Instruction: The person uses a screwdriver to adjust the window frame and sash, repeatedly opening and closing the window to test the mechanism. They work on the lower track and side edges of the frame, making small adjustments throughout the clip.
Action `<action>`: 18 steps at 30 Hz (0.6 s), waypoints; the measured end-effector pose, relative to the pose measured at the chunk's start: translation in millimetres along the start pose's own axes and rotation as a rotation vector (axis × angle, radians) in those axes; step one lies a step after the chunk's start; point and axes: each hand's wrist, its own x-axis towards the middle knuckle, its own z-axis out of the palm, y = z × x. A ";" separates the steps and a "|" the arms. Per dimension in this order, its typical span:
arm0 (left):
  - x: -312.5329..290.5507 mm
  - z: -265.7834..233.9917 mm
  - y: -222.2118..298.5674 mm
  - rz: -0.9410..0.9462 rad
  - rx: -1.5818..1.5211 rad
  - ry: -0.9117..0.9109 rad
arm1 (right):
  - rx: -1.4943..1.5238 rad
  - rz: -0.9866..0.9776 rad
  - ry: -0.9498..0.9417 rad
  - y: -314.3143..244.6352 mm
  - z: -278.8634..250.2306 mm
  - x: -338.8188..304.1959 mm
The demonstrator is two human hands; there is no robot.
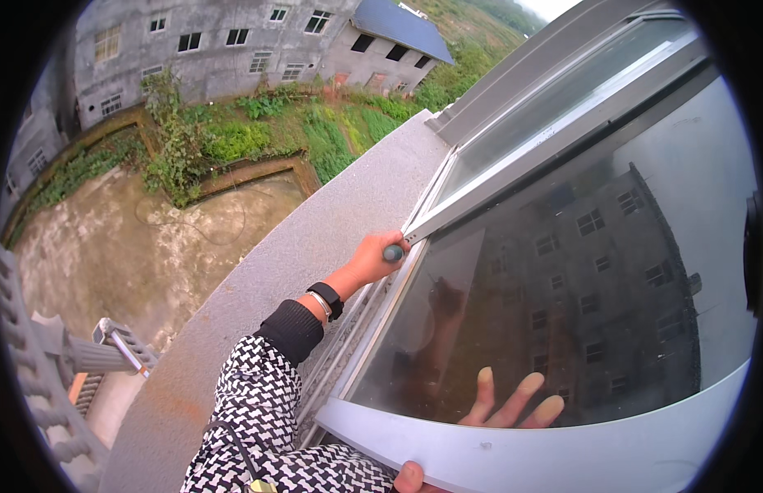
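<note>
My left hand, with a dark band and a bracelet at the wrist, is stretched out over the ledge and closed around a screwdriver. Only the rounded dark green end of its handle shows. It sits against a metal joint at the corner of the window frame; the tip is hidden. My right hand grips the lower edge of the window sash. Three of its fingertips press on the glass, seen through the pane, while its thumb lies on the near side. The palm is hidden behind the sash rail.
A curved concrete ledge runs outside the window, above a drop to a yard. Balusters stand at the lower left. Beyond are garden plants and a grey building. Another window panel extends to the upper right.
</note>
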 end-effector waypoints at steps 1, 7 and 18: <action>-11.3 -8.1 6.3 0.055 0.008 -0.025 | -0.007 -0.031 0.002 3.9 -3.5 0.9; -40.0 -45.7 73.1 -0.066 0.138 -0.061 | 0.021 0.101 -0.055 5.3 -16.7 -11.2; -11.5 18.2 -6.0 0.139 0.088 0.130 | -0.899 0.124 -0.576 -25.5 -35.0 18.7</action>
